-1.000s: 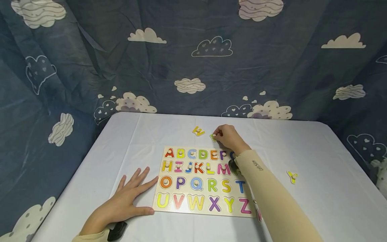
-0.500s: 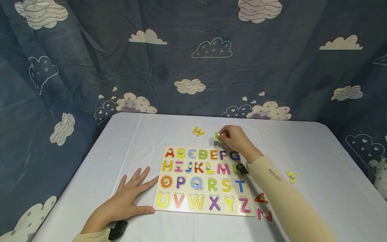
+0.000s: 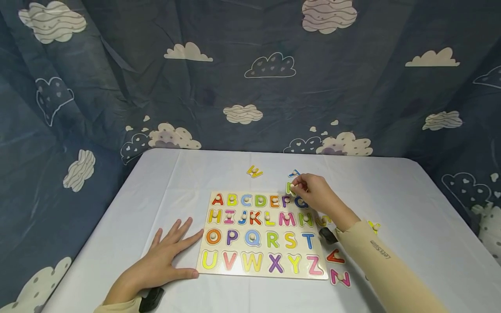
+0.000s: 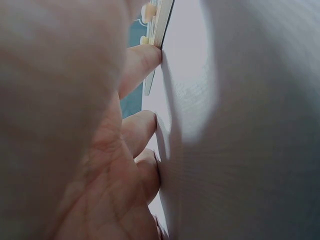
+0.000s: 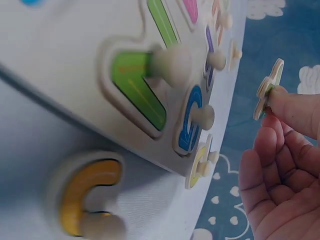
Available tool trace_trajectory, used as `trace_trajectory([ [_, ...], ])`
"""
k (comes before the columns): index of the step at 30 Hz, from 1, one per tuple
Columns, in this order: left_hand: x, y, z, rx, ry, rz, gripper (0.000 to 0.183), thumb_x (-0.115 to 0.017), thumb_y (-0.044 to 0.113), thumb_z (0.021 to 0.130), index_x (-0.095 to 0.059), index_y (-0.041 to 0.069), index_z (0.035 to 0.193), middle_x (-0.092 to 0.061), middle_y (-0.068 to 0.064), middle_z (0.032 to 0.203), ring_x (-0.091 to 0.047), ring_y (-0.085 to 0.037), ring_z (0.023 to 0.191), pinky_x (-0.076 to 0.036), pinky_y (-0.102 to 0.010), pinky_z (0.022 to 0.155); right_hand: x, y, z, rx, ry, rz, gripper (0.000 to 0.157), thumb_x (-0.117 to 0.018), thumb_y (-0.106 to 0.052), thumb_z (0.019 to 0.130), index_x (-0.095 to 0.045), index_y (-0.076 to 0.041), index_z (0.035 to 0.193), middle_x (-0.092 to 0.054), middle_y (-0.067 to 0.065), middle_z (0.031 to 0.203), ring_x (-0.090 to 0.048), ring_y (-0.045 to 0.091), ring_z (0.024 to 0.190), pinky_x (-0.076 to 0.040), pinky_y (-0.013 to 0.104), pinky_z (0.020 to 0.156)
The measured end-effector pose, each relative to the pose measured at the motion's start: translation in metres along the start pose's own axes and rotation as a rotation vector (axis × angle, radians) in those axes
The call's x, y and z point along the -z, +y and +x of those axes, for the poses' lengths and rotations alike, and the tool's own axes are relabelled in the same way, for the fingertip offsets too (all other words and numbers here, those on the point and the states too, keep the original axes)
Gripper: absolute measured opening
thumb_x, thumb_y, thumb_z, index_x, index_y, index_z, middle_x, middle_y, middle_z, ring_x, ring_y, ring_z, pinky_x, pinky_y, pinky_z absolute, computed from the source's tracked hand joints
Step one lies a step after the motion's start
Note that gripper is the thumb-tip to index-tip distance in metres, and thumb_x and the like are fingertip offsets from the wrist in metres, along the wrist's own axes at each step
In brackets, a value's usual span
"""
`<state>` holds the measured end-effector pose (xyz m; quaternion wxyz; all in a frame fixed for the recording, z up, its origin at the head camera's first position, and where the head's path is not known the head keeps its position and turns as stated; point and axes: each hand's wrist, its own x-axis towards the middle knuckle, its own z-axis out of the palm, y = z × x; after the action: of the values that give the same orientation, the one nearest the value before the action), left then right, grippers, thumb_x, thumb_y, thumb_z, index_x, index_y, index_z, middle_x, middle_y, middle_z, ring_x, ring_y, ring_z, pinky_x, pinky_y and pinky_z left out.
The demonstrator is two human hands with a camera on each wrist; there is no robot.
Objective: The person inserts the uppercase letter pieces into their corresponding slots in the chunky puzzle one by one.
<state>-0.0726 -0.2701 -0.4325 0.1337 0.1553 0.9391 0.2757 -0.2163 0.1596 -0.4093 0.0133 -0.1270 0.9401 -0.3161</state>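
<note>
My right hand (image 3: 318, 195) pinches a small green letter piece (image 3: 289, 188), apparently an R, between thumb and fingertips above the far right corner of the wooden alphabet board (image 3: 262, 274). In the right wrist view the green letter piece (image 5: 270, 90) is seen edge-on, held off the surface. My left hand (image 3: 162, 263) lies spread on the table, with index fingertip and thumb tip at the board's left edge. Knobbed pieces from A through Q sit in the board, such as the green N (image 5: 140, 87); the R to Z places show no knobs.
Loose knobbed letters lie on the white cloth (image 3: 176, 174): a yellow W (image 3: 255, 171), a blue piece (image 3: 294, 173), an orange S (image 3: 323, 221), a yellow Y (image 3: 374, 226), a red V-shaped piece (image 3: 335, 256) and a pink piece (image 3: 339, 278). A dark cloud-patterned curtain (image 3: 219, 87) hangs behind.
My right hand has lifted the green letter piece and carried it rightward and nearer, to the board's far right corner, uncovering the blue piece and the board's right side. My left hand stays put.
</note>
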Motion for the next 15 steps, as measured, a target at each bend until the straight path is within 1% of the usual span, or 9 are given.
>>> trace_trajectory([
  [4,-0.001,-0.001,0.000,-0.002,0.000,-0.001,0.104,-0.089,0.069,0.071,-0.050,0.035,0.161,-0.023,-0.012,0.180,-0.010,-0.051,0.166,0.004,-0.082,0.125,-0.001,-0.004,-0.016,0.028,0.014,0.017,0.013,-0.072,-0.012,0.103,-0.070,0.001,0.105,-0.060,0.006,0.084,-0.053,0.017,0.076,-0.043,0.023,0.063],
  [7,-0.001,-0.001,0.000,-0.004,-0.001,-0.001,0.104,-0.089,0.068,0.071,-0.050,0.035,0.162,-0.023,-0.012,0.180,-0.010,-0.051,0.166,0.004,-0.081,0.125,-0.002,-0.010,-0.027,0.042,0.009,0.040,0.013,-0.073,-0.011,0.102,-0.070,0.001,0.104,-0.060,0.005,0.083,-0.052,0.016,0.075,-0.042,0.022,0.062],
  [15,0.000,-0.001,-0.001,-0.008,-0.001,-0.005,0.104,-0.088,0.068,0.071,-0.050,0.035,0.162,-0.023,-0.012,0.180,-0.010,-0.051,0.166,0.004,-0.081,0.125,-0.011,-0.026,-0.054,0.057,-0.067,0.097,0.011,-0.074,-0.011,0.101,-0.070,-0.001,0.102,-0.060,0.000,0.081,-0.052,0.012,0.074,-0.043,0.020,0.060],
])
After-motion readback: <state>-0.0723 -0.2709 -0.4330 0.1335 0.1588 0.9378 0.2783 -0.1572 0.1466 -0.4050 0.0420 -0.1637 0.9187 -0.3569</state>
